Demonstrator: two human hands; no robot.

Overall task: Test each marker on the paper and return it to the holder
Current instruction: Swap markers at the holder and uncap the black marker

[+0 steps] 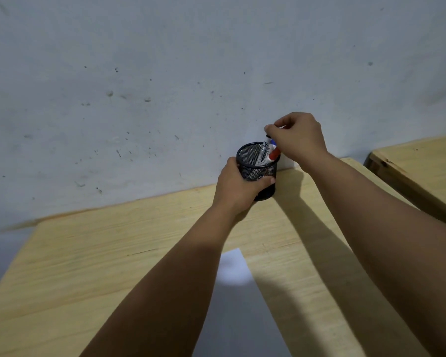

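Head view: left hand gripping holder at table far edge; right hand pinching black-capped marker, others inside; paper apparently unmarked, testing likely just starting.

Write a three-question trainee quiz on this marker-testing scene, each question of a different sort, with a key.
1. True or false: the left hand grips the black wire-mesh cylindrical holder from the side.
2. Multiple choice: the right hand pinches the top of which item? A) the white-barrelled marker with a black cap B) the white paper sheet C) the edge of the pale wooden table
3. Fill in: another marker in the holder has a ___ cap.

Key: 1 true; 2 A; 3 red.
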